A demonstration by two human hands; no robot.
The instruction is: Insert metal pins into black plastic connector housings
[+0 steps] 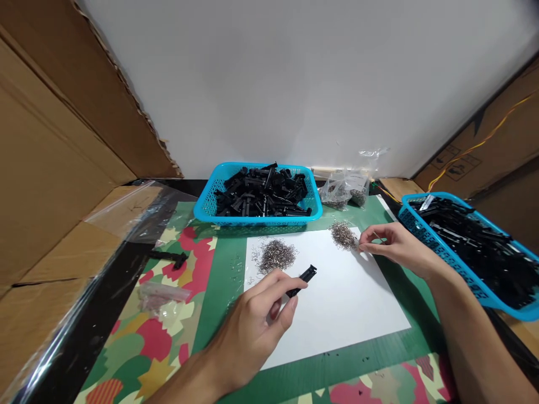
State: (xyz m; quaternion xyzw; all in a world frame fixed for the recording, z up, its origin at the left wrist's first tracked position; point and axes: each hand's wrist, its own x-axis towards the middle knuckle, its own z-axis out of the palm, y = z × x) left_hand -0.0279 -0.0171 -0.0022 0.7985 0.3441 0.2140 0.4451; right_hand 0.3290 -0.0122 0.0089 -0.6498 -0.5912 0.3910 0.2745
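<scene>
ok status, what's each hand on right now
Left hand pinching black plastic part over white sheet. Right hand picking at right pile of metal bits. Second pile between them, untouched.

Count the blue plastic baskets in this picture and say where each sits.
2. One blue plastic basket of black parts sits at the back centre, beyond the white paper sheet; the other blue plastic basket is at the right edge, partly cut off.

Matt black plastic clip (pixel 302 280) (white paper (pixel 337 303))
</scene>
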